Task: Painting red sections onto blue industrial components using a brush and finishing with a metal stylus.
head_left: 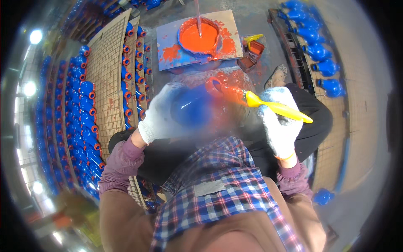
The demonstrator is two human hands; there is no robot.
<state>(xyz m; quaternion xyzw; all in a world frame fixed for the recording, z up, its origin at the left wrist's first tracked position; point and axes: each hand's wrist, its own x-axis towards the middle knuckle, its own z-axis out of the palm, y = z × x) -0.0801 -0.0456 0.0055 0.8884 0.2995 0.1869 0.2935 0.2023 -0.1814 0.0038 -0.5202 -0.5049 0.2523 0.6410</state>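
Note:
A glossy blue bottle-shaped part (195, 105) with an orange-red mouth is held out in front of me, partly smeared by blur. My left hand (157, 113), in a white glove, is closed round its near-left side; the fingers behind the part are hidden. In my gloved right hand (279, 126) is a paintbrush (282, 110), pinched by its yellow handle. Its orange-coated bristles reach left to the part's mouth, where they seem to touch the rim. Beyond stands a paint bucket (183, 47) of orange-red paint with a stick upright in it.
The bucket rests on a paint-splashed board (168, 32). Right of it lie small paint-stained containers (255, 47) with a yellow tool. Racks hold many blue parts with red mouths (86, 109) on the left. More blue parts (315, 51) line a rack on the right.

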